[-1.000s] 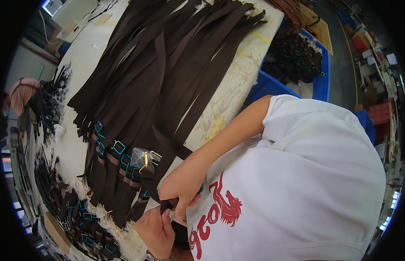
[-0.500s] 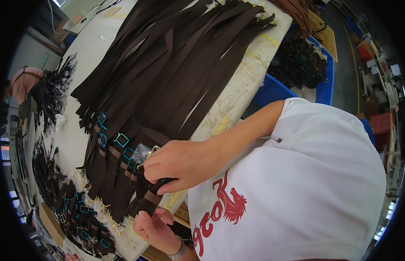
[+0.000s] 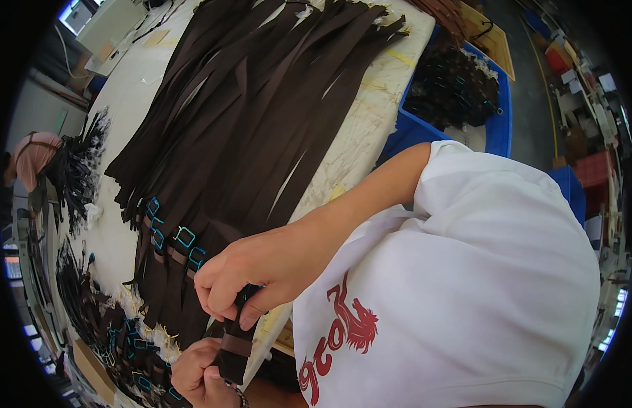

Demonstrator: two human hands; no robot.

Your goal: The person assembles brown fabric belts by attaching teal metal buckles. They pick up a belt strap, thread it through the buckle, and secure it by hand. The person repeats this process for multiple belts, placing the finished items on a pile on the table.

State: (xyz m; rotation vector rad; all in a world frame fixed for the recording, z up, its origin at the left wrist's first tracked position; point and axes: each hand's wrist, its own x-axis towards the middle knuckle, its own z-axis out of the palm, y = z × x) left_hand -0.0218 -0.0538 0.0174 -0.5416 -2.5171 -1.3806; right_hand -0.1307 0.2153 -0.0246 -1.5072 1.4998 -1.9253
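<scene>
A dark brown belt [image 3: 232, 366] with a lighter brown loop band round it hangs at the table's near edge. My right hand [image 3: 258, 275], its arm coming from the upper right, is closed on the belt's upper part, thumb and fingers pinching it. Below, my left hand [image 3: 202, 372] grips the belt by its lower end, fingers curled and thumb pressed in. The buckle end is hidden under my right hand. Beside it lie several dark brown belts [image 3: 261, 129] in a wide layer, with turquoise-edged buckles [image 3: 185, 236] in a row.
The pale worktable [image 3: 370, 102] slopes across the view. More buckled straps [image 3: 129, 340] lie at its lower left, near a cardboard piece [image 3: 92, 364]. A blue crate [image 3: 504, 115] full of straps stands beyond the right edge. Another person [image 3: 36, 160] is at the far left.
Both hands have moved down and left with the belt. More of its lower end now shows between them. The gold buckle and clear plastic seen earlier are now hidden. The view has shifted slightly.
</scene>
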